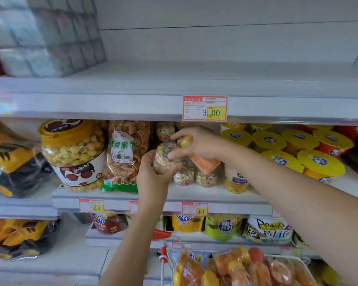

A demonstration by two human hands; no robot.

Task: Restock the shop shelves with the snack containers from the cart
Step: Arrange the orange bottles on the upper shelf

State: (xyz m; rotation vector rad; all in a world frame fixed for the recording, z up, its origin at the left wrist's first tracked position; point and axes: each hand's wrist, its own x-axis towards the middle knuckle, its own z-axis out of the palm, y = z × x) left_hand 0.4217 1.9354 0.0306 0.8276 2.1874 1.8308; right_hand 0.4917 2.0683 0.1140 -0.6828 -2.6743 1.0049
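Note:
My left hand (153,174) grips a small clear snack jar (163,159) full of coloured puffs, tipped on its side at the front of the middle shelf (225,199). My right hand (196,145) reaches in from the right and pinches the same jar at its yellow lid end (186,140). Similar small jars (194,174) stand on the shelf just behind and to the right. The cart (246,269) at the bottom holds several orange snack containers with yellow lids.
A big yellow-lidded jar of puffs (72,153) and a bag of twisted snacks (124,155) stand left of my hands. Yellow-lidded tubs (298,149) fill the right. The top shelf (194,83) is mostly bare, with a box (50,36) at its left.

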